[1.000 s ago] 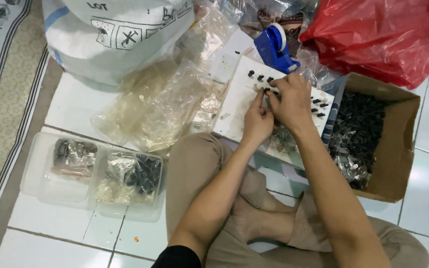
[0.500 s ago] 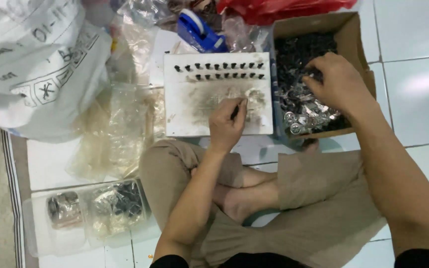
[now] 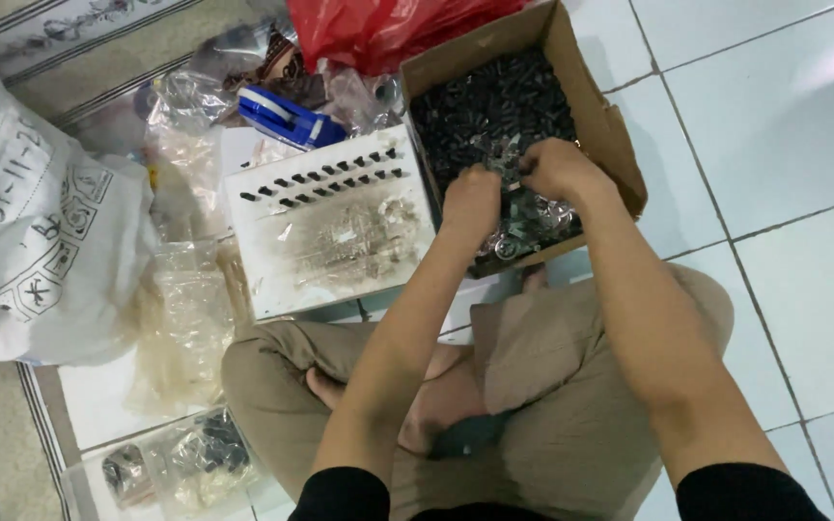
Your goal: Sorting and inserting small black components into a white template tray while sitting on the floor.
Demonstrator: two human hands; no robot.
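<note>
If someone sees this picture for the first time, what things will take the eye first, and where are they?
First come the two hands, left hand and right hand, close together inside the cardboard box of small dark parts at upper centre. Left of the box lies a smudged white board with two rows of dark pieces stuck along its top. A red plastic bag glows at the top edge.

Bare hands among matt cardboard, crinkled plastic and glossy tile.

The open brown cardboard box (image 3: 602,125), dull and rough-edged, holds small black matt parts (image 3: 494,96) and shiny clear plastic packets (image 3: 528,227). The flat white foam board (image 3: 335,241) looks smudged grey. A glossy blue plastic tape dispenser (image 3: 287,118), a shiny red plastic bag (image 3: 378,29), a white woven sack (image 3: 41,232) and smooth white glazed floor tiles (image 3: 784,125) surround it.
</note>
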